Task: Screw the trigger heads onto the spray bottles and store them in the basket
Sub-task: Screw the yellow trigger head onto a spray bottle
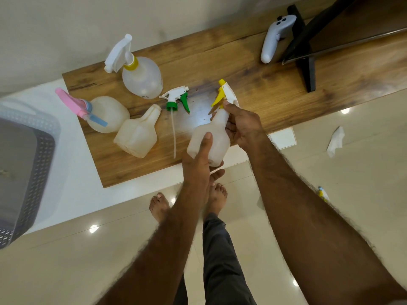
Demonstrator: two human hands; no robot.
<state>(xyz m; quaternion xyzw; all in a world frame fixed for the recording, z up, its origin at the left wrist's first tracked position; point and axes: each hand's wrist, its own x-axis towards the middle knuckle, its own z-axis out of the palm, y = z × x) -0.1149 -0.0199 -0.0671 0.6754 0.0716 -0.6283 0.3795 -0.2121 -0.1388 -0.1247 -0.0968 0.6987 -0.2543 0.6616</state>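
Left hand (198, 159) grips bottle (209, 137) base; right hand (240, 126) fingers wrap neck, hiding collar of yellow trigger head (222, 93); basket (22, 164) cut off at left edge

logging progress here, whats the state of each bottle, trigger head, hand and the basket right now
held bottle: off the shelf, yellow trigger head at its neck
left hand: gripping the bottle's base
right hand: closed around the neck
open bottle: headless, on its side
green trigger head: loose on the shelf
yellow-collar bottle: head on
pink-head bottle: head on
basket: no bottles visible inside
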